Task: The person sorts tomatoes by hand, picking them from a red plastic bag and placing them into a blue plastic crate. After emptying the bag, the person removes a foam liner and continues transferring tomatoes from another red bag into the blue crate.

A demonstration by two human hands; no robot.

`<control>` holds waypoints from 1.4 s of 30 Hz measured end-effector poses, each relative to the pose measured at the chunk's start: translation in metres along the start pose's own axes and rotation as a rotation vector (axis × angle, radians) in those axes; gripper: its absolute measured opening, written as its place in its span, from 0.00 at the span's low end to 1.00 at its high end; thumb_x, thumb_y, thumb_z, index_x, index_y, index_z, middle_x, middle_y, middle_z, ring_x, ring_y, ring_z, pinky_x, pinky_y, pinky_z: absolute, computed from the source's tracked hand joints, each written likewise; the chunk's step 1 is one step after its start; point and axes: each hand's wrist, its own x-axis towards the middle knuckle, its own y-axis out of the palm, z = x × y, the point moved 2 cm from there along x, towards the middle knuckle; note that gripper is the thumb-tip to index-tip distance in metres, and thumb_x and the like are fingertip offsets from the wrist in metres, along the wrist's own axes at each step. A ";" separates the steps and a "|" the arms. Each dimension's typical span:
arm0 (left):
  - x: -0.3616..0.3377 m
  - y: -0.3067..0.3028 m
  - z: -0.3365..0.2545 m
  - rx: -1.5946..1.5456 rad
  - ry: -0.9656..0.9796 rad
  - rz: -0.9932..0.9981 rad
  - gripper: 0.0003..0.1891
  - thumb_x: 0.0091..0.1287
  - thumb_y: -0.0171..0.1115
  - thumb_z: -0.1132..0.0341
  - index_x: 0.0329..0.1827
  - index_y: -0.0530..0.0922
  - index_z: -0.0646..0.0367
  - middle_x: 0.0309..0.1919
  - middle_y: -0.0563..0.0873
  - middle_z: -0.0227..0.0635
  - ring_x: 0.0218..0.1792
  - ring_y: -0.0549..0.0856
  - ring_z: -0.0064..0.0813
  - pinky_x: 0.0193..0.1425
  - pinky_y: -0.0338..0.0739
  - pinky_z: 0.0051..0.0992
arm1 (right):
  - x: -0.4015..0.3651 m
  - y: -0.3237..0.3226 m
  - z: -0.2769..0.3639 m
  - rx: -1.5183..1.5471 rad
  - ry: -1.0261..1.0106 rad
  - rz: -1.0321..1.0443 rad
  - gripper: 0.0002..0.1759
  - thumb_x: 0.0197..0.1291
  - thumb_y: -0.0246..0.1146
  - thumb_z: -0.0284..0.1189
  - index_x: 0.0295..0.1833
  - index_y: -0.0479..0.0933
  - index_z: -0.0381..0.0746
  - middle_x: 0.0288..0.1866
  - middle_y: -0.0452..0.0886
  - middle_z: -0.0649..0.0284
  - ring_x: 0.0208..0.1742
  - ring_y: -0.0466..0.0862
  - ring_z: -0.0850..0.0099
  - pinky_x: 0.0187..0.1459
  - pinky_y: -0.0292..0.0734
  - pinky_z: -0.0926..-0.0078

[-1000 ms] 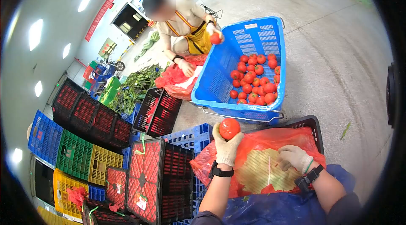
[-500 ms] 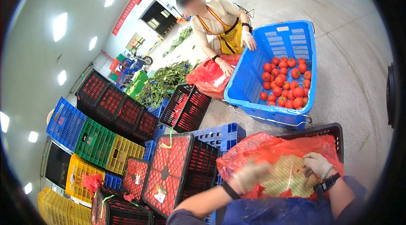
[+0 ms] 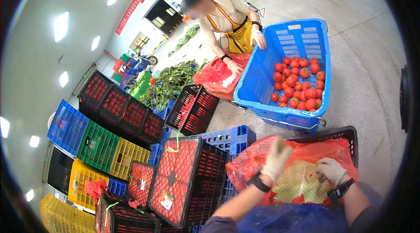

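Note:
My left hand (image 3: 278,159), in a pale glove and blurred by motion, is raised over the red plastic bag (image 3: 249,156). Whether its fingers are closed does not show. My right hand (image 3: 331,171), gloved too, rests with curled fingers at the right side of a pale yellow ribbed sheet (image 3: 297,182). What those fingers hold, if anything, is hidden. Both bag and sheet lie in a black crate (image 3: 353,139) in front of me. Just beyond stands a blue basket (image 3: 258,80) with several red tomatoes (image 3: 302,86) in it.
A co-worker (image 3: 229,18) in a yellow apron has one hand on the blue basket and one on another red bag (image 3: 218,77). Stacked crates (image 3: 175,176) fill the left. A round red thing (image 3: 152,80) shows near leafy greens (image 3: 173,84). A blue pallet (image 3: 236,139) lies left of my crate.
My left hand has risen up and away from the sheet. A round red thing now shows by the greens. My right hand stays about where it was. The co-worker's head has dipped slightly.

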 end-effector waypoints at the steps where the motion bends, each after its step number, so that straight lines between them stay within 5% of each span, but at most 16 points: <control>1: -0.028 0.028 0.008 0.030 -0.087 -0.003 0.25 0.66 0.62 0.67 0.65 0.67 0.65 0.50 0.78 0.37 0.51 0.76 0.23 0.59 0.72 0.24 | -0.001 0.001 0.002 -0.001 -0.026 -0.017 0.11 0.58 0.57 0.29 0.42 0.76 0.31 0.31 0.79 0.57 0.26 0.81 0.69 0.27 0.79 0.71; 4: -0.081 0.077 0.085 0.265 -0.079 0.266 0.25 0.66 0.61 0.62 0.64 0.69 0.62 0.52 0.79 0.42 0.52 0.79 0.36 0.60 0.73 0.31 | 0.003 -0.004 -0.003 -0.047 -0.081 -0.031 0.14 0.59 0.58 0.30 0.47 0.76 0.31 0.33 0.80 0.58 0.29 0.82 0.69 0.28 0.80 0.72; 8: -0.116 0.090 0.093 0.854 -0.161 0.456 0.33 0.61 0.63 0.54 0.68 0.65 0.53 0.64 0.71 0.46 0.61 0.73 0.50 0.63 0.71 0.45 | 0.001 -0.004 -0.003 -0.074 -0.068 -0.028 0.16 0.58 0.59 0.31 0.49 0.75 0.32 0.35 0.81 0.59 0.31 0.83 0.70 0.29 0.81 0.72; 12: -0.118 0.097 0.103 1.071 -0.306 0.677 0.39 0.56 0.65 0.52 0.71 0.59 0.44 0.65 0.67 0.44 0.64 0.69 0.53 0.60 0.71 0.55 | 0.010 -0.008 -0.010 -0.184 -0.075 -0.032 0.18 0.57 0.60 0.34 0.49 0.77 0.33 0.39 0.83 0.56 0.33 0.84 0.64 0.33 0.81 0.67; 14: -0.118 0.099 0.105 1.099 -0.301 0.684 0.38 0.56 0.65 0.53 0.71 0.60 0.44 0.64 0.67 0.44 0.63 0.69 0.54 0.59 0.71 0.54 | 0.023 -0.017 -0.026 -0.587 -0.306 -0.139 0.19 0.55 0.60 0.38 0.47 0.79 0.35 0.41 0.84 0.51 0.36 0.85 0.56 0.40 0.80 0.60; 18: -0.118 0.098 0.113 1.096 -0.280 0.731 0.34 0.58 0.59 0.54 0.71 0.62 0.47 0.60 0.75 0.48 0.61 0.74 0.53 0.59 0.74 0.49 | 0.017 -0.035 -0.025 -1.098 -0.177 -0.156 0.21 0.54 0.56 0.45 0.33 0.84 0.39 0.36 0.84 0.48 0.41 0.84 0.51 0.46 0.77 0.54; 21: -0.100 0.089 0.121 1.096 -0.497 0.822 0.30 0.62 0.51 0.49 0.65 0.72 0.54 0.54 0.83 0.49 0.57 0.80 0.50 0.60 0.75 0.44 | 0.033 -0.060 -0.044 -1.094 -0.217 -0.392 0.22 0.54 0.57 0.43 0.47 0.78 0.37 0.42 0.82 0.43 0.45 0.83 0.48 0.48 0.77 0.53; 25: -0.063 0.022 0.130 1.307 -0.438 0.401 0.27 0.64 0.51 0.47 0.58 0.79 0.57 0.54 0.83 0.50 0.54 0.83 0.47 0.58 0.76 0.43 | 0.026 -0.075 -0.017 -0.735 -0.274 -0.624 0.25 0.55 0.60 0.41 0.53 0.70 0.37 0.41 0.82 0.43 0.46 0.81 0.46 0.48 0.75 0.53; 27: -0.048 -0.009 0.114 1.073 -0.437 0.179 0.31 0.61 0.55 0.43 0.58 0.78 0.58 0.57 0.81 0.51 0.58 0.80 0.49 0.62 0.74 0.40 | 0.012 -0.072 0.003 -0.707 -0.112 -0.545 0.32 0.53 0.62 0.42 0.61 0.68 0.37 0.50 0.80 0.41 0.53 0.80 0.48 0.53 0.75 0.56; 31: -0.029 -0.028 0.142 1.030 -0.444 0.368 0.32 0.62 0.56 0.43 0.62 0.75 0.57 0.59 0.80 0.48 0.61 0.78 0.47 0.65 0.72 0.39 | 0.035 -0.066 -0.035 -0.888 -0.012 -0.453 0.45 0.50 0.64 0.45 0.73 0.59 0.42 0.71 0.64 0.43 0.67 0.71 0.51 0.66 0.69 0.63; 33: -0.025 -0.022 0.206 1.036 -0.236 0.443 0.31 0.62 0.57 0.44 0.63 0.75 0.54 0.60 0.79 0.47 0.61 0.77 0.47 0.66 0.70 0.39 | 0.053 -0.058 -0.066 -1.012 0.125 -0.314 0.45 0.48 0.66 0.46 0.72 0.60 0.44 0.72 0.63 0.46 0.68 0.70 0.50 0.66 0.67 0.57; 34: -0.010 -0.034 0.348 0.509 0.003 0.195 0.29 0.59 0.61 0.48 0.60 0.77 0.56 0.60 0.79 0.47 0.60 0.77 0.47 0.65 0.71 0.39 | 0.047 -0.047 -0.066 -1.120 0.155 -0.352 0.45 0.48 0.67 0.46 0.72 0.61 0.46 0.72 0.62 0.48 0.69 0.68 0.50 0.65 0.68 0.55; 37: -0.032 -0.002 0.180 1.185 -0.356 0.213 0.33 0.64 0.50 0.39 0.64 0.74 0.54 0.65 0.75 0.44 0.66 0.72 0.45 0.72 0.62 0.42 | 0.036 -0.023 -0.063 -1.283 0.148 -0.262 0.37 0.50 0.66 0.43 0.68 0.68 0.51 0.73 0.59 0.53 0.70 0.66 0.52 0.62 0.68 0.51; 39: -0.036 -0.009 0.217 1.020 -0.442 0.163 0.34 0.62 0.54 0.41 0.64 0.73 0.57 0.67 0.73 0.46 0.66 0.72 0.45 0.72 0.62 0.39 | 0.041 -0.013 -0.077 -1.337 0.085 -0.218 0.29 0.53 0.64 0.41 0.63 0.74 0.49 0.70 0.65 0.52 0.66 0.70 0.52 0.60 0.71 0.54; 41: -0.045 -0.010 0.226 0.942 -0.185 -0.156 0.25 0.55 0.64 0.56 0.54 0.78 0.61 0.53 0.83 0.50 0.54 0.81 0.48 0.59 0.75 0.38 | 0.055 -0.008 -0.093 -1.423 0.037 -0.156 0.26 0.54 0.62 0.39 0.61 0.75 0.49 0.67 0.68 0.51 0.64 0.73 0.53 0.59 0.72 0.56; 42: -0.054 -0.005 0.189 0.858 -0.235 -0.267 0.24 0.57 0.64 0.57 0.54 0.77 0.63 0.50 0.83 0.52 0.52 0.82 0.49 0.57 0.77 0.37 | 0.063 -0.006 -0.101 -1.498 -0.012 -0.102 0.24 0.55 0.60 0.37 0.59 0.76 0.49 0.65 0.71 0.50 0.62 0.75 0.54 0.58 0.74 0.58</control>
